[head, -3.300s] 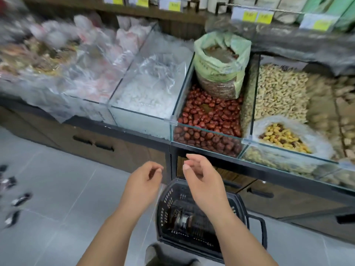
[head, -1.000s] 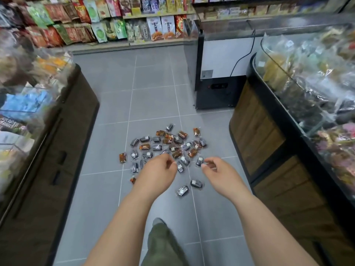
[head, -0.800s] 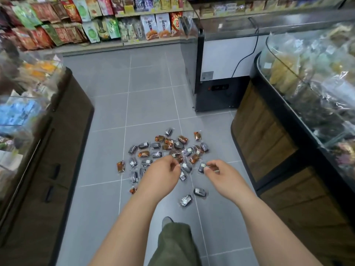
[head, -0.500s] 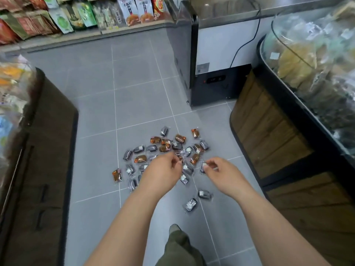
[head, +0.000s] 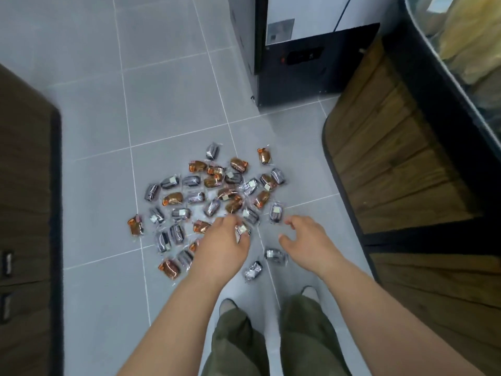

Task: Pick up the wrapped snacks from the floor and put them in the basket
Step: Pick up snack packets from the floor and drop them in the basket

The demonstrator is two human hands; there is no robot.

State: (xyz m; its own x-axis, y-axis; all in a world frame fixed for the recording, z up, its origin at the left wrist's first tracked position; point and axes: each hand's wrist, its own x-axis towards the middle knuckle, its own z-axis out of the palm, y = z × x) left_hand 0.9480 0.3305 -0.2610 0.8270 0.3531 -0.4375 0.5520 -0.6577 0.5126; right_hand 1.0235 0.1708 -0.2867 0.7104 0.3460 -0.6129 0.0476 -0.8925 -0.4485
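While the left hand (head: 221, 248) hangs palm down with its fingers curled under, a silver packet (head: 242, 229) shows right at its fingertips; I cannot tell whether the fingers pinch that packet or merely hover over it. To its right, the right hand (head: 306, 245) is loosely spread, thumb and fingers slightly bent and apart, with nothing in it. Between and just below the two hands lie two more silver packets (head: 276, 257), close together on the tile. Beyond the fingers the wrapped snacks (head: 214, 185) are scattered in a loose cluster on the grey tiled floor (head: 168, 104), a mix of silver-dark and orange-brown wrappers, some overlapping and some lying singly. One orange packet (head: 136, 226) sits a little apart at the cluster's left edge. Below the arms are olive green trousers (head: 235, 343) and the toe of a shoe (head: 227, 306). A dark cabinet (head: 24, 185) lines the left side, a wooden counter (head: 393, 158) curves along the right, and a black and white appliance (head: 311, 77) stands on the floor past the snacks.
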